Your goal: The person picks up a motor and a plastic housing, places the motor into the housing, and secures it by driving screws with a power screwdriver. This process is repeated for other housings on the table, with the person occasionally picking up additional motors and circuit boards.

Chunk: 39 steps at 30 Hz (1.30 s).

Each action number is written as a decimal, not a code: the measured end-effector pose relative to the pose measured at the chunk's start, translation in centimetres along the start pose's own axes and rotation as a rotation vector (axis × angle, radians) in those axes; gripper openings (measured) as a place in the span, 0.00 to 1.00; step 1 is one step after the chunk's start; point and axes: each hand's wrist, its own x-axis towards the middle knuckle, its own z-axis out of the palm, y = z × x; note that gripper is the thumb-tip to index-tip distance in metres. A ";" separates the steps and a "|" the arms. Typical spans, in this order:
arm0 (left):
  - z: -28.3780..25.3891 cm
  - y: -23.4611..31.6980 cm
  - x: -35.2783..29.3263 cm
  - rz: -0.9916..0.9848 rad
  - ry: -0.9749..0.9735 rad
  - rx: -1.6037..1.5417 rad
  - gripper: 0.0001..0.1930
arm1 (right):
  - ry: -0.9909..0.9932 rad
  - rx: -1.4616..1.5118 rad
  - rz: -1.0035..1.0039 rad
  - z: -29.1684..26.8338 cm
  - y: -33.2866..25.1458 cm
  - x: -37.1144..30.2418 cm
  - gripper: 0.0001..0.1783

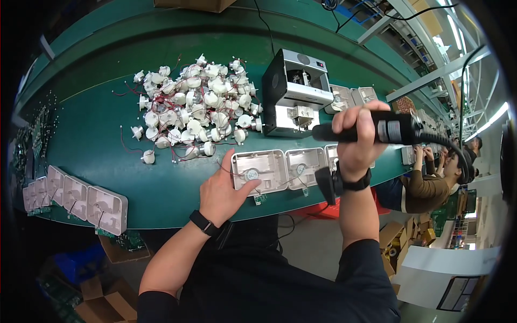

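Note:
My right hand [355,140] is closed around a black electric screwdriver [401,129], raised above the bench with its cord trailing off to the right. Its black end points left, and I cannot make out a bit. My left hand [223,191] grips the left end of a white plastic housing [264,180], thumb over the near wall and fingers along the outer side. Inside that housing lies a round disc part [251,174] with wires. A small green circuit board [260,199] hangs at its near edge. Another housing [301,169] of the same kind adjoins it on the right.
A heap of white motor units [194,102] with red wires covers the bench's middle. Behind my right hand stands a black-and-silver machine [299,91]. More housings [105,210] line the near left edge, beside circuit boards [40,129]. Co-workers [431,185] sit at right.

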 end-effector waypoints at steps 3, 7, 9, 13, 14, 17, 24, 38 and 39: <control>0.2 0.4 0.2 -0.001 -0.013 0.011 0.45 | 0.036 -0.073 -0.072 -0.9 1.8 1.9 0.09; 0.6 0.6 0.2 0.022 0.002 0.019 0.44 | 0.060 -0.141 0.115 -0.4 1.8 2.1 0.07; 0.7 0.1 0.2 0.032 0.013 0.019 0.43 | 0.021 -0.063 0.147 0.8 1.1 0.1 0.08; 1.3 -0.1 0.4 0.041 0.023 0.055 0.42 | -0.110 0.080 0.205 3.7 -1.7 -4.7 0.14; 1.3 0.0 0.5 0.035 0.028 0.055 0.42 | -0.115 0.086 0.208 4.6 -1.7 -5.4 0.14; 1.0 -0.1 0.5 0.013 0.040 0.095 0.41 | -0.258 0.173 0.247 6.5 -1.4 -6.5 0.18; 1.2 -0.4 0.2 0.043 0.047 0.032 0.42 | -0.351 -0.067 0.286 7.0 2.3 -9.1 0.17; -2.2 -1.2 -2.1 -0.003 -0.080 -0.008 0.38 | -0.104 0.100 0.253 8.0 -2.0 -5.0 0.12; -3.5 -2.3 -2.2 0.041 -0.056 0.017 0.33 | -0.093 0.058 0.237 8.2 -3.0 -3.5 0.13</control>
